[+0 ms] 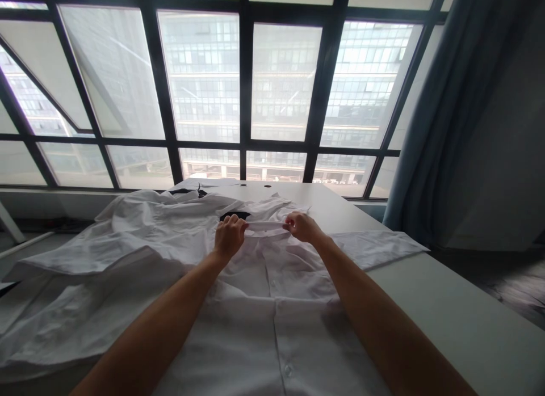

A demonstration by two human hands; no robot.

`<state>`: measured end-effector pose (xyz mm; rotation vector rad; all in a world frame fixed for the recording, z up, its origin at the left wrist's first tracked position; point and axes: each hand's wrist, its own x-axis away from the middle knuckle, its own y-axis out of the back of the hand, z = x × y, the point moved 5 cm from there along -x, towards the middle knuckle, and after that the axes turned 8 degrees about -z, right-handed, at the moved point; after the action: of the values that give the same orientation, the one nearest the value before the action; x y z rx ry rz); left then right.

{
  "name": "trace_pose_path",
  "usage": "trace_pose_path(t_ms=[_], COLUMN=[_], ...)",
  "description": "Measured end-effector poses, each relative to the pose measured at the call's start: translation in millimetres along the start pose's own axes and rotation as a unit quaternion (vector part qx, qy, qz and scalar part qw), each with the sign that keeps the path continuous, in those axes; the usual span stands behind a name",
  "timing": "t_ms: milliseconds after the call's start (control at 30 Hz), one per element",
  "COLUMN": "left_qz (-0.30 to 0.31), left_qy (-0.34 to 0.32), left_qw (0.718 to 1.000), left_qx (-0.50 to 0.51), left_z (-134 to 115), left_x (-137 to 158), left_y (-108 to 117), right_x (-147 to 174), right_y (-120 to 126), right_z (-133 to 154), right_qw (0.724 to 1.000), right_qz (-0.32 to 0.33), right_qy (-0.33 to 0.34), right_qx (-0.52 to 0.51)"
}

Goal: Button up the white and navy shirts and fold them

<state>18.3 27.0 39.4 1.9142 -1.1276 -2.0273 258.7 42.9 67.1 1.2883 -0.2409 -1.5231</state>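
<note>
A white button-front garment (255, 322), like a shirt or lab coat, lies front side up before me, its button line running down the middle. My left hand (230, 235) pinches the left end of its collar (267, 226). At the other end, my right hand (303, 227) grips the collar between thumb and fingers. The collar band is stretched straight between both hands. One sleeve (383, 247) spreads out to the right across the table. Just behind my left hand sits a black object (235, 215), partly covered, whose kind I cannot make out.
More white cloth garments (145, 231) lie heaped on the left. The white table (451, 305) extends right and back, with two dark holes near its far edge. Behind it stand large framed windows (204, 78), one tilted out at left. A blue-grey curtain (430, 129) hangs at right.
</note>
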Motion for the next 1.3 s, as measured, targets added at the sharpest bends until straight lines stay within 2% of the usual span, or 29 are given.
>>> trace_pose_path(t_ms=[100,167,300,433,600,733,900,967,1033,1067,1133,1200,1233,1300], left_qz=[-0.023,-0.035,0.012,0.045,0.103,0.110,0.113,0.102,0.091,0.086,0.076,0.063,0.054,0.038], left_qy=[0.007,-0.018,-0.103,-0.101,-0.074,-0.066,-0.068,-0.070,-0.073,-0.073,-0.073,-0.075,-0.076,-0.082], left_qw=[1.000,0.999,0.993,0.987,0.985,0.989,0.990,0.991,0.991,0.992,0.993,0.993,0.993,0.993], left_qx=[-0.003,0.004,0.064,0.119,0.116,0.078,0.054,0.057,0.059,0.060,0.062,0.065,0.068,0.073], left_z=[-4,-15,-50,-71,-72,-69,-68,-67,-66,-65,-63,-61,-60,-59], left_x=[-1,-2,3,13,19,15,13,12,12,12,13,13,13,13], left_y=[6,13,13,2,-10,-9,-6,-5,-4,-4,-3,-3,-3,-1], right_x=[0,-1,-2,-5,-6,-4,-4,-4,-4,-4,-4,-4,-3,-2], right_y=[-6,-12,-21,-21,-22,-22,-16,-14,-11,-9,-4,2,4,2], right_z=[-8,-11,-9,-2,6,4,-6,-7,-5,-2,5,15,21,31], right_qw=[0.997,0.986,0.935,0.923,0.918,0.914,0.876,0.864,0.858,0.865,0.901,0.945,0.959,0.971], right_qz=[0.005,0.015,0.043,0.027,0.034,0.036,-0.024,-0.028,-0.019,-0.013,-0.003,-0.001,0.004,0.044], right_qy=[-0.056,-0.109,-0.208,-0.231,-0.227,-0.258,-0.325,-0.334,-0.323,-0.306,-0.242,-0.151,-0.108,-0.046], right_qx=[-0.058,-0.127,-0.283,-0.306,-0.323,-0.311,-0.355,-0.377,-0.398,-0.398,-0.360,-0.291,-0.261,-0.228])
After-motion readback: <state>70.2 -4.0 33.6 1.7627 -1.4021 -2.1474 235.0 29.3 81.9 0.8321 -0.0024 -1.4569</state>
